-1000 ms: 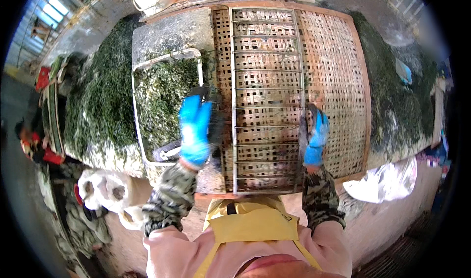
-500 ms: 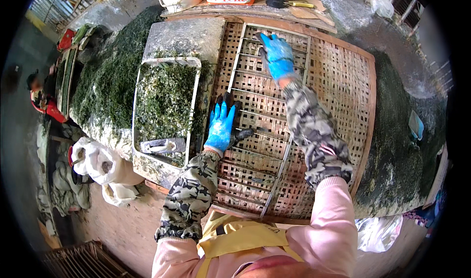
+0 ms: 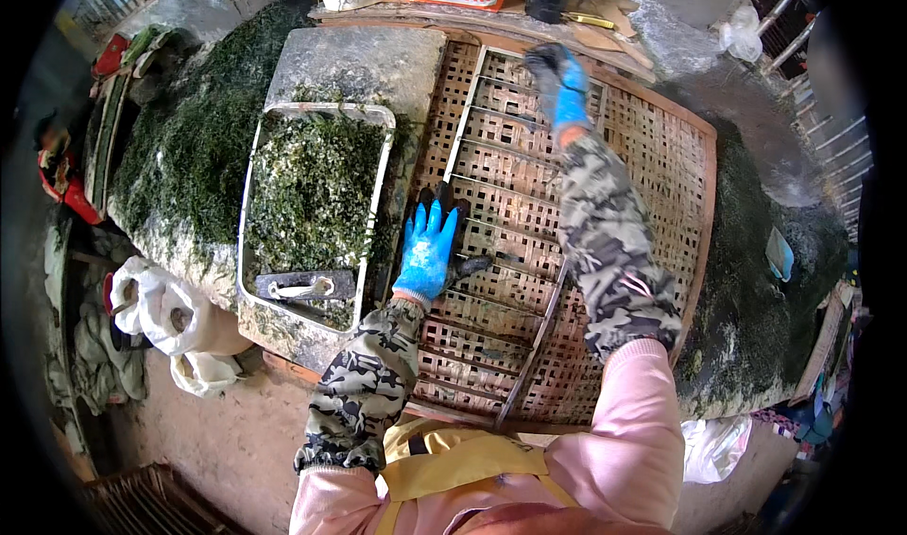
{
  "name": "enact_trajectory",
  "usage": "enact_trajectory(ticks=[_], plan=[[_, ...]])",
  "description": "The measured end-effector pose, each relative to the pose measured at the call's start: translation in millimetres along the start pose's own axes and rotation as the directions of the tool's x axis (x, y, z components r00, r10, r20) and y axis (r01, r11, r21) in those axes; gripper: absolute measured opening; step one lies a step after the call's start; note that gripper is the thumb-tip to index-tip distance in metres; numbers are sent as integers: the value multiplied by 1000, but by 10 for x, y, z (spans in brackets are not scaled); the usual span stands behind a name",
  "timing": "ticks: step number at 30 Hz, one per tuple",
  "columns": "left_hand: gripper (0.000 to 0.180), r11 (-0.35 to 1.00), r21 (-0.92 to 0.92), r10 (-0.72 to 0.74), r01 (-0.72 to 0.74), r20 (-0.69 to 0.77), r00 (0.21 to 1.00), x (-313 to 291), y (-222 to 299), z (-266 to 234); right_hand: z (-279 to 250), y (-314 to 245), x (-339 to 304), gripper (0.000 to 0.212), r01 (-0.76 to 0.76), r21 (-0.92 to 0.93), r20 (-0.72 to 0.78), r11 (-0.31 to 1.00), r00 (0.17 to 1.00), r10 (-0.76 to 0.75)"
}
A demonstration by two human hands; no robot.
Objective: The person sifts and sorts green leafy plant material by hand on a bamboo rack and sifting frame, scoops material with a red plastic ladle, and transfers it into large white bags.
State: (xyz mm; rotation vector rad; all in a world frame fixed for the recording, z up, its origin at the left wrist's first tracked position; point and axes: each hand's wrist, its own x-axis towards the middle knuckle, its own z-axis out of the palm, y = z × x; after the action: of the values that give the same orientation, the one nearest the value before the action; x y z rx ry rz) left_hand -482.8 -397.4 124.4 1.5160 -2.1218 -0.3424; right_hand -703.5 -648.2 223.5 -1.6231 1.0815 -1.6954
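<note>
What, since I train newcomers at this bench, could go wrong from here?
The ladder-like frame lies askew on the woven mat, so it might slide if the right hand, at its far end, pushes unevenly. The left sleeve comes close to the white frame; a bump could scatter the loose green shreds inside.

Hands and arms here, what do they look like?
The left hand and right hand wear blue gloves with dark fingertips. The camouflage oversleeves are grey and black with gathered ends, the right one bearing a small pink mark. The upper sleeves are pale pink.
</note>
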Motion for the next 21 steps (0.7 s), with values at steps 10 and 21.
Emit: enact_trajectory(ticks=[10, 21], plan=[[99, 999, -16, 41, -41, -45, 998, -47, -2, -51, -3068, -1120, -1011, 28, -250, 239, -409, 938, 850, 331], [100, 999, -34, -2, 1, -27, 1000, -118, -30, -60, -1155, -1601, -3860, 50, -69, -799, -50, 598, 998, 47]])
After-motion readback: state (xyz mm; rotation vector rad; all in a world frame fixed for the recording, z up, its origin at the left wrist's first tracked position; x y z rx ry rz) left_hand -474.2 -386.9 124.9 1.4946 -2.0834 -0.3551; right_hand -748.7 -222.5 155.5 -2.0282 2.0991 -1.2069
